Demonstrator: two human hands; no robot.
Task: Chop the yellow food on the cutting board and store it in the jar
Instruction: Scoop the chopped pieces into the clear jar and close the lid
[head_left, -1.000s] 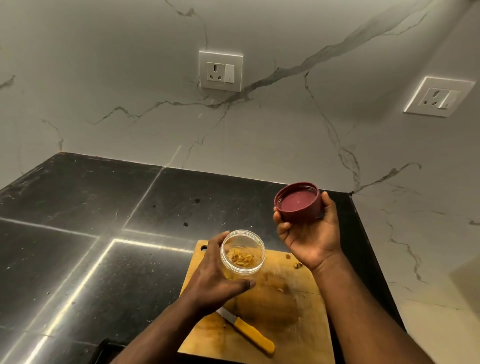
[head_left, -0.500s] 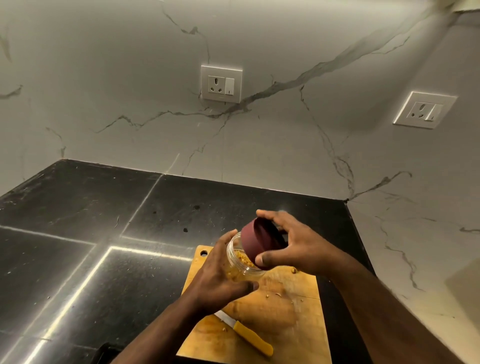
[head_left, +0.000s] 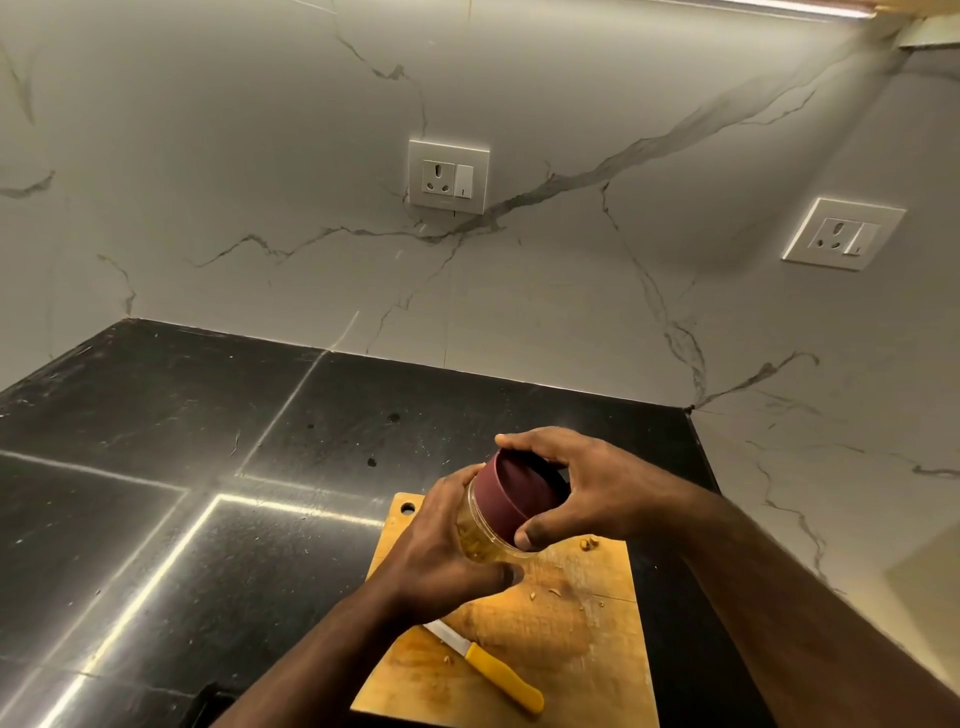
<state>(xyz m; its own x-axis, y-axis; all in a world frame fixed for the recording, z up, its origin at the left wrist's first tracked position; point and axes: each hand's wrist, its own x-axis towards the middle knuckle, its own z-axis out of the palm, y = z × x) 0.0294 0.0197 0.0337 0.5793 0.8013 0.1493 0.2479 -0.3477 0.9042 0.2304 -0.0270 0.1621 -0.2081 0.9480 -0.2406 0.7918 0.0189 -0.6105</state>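
A small clear jar (head_left: 480, 540) with chopped yellow food inside is held tilted above the wooden cutting board (head_left: 545, 639). My left hand (head_left: 441, 561) grips the jar from the left and below. My right hand (head_left: 587, 488) grips the dark red lid (head_left: 511, 493), which sits over the jar's mouth. A few yellow crumbs (head_left: 589, 543) lie scattered on the board. A knife with a yellow handle (head_left: 501, 680) lies on the board's near part, its blade partly under my left forearm.
The board rests on a glossy black countertop (head_left: 208, 467) in a corner of marble walls. One socket (head_left: 448, 175) is on the back wall, another socket (head_left: 844, 234) on the right wall. A dark object (head_left: 213, 699) shows at the bottom edge.
My right hand brought the red lid from the upper right, turned it over and set it onto the jar's mouth. The left hand kept holding the jar, now more tilted.
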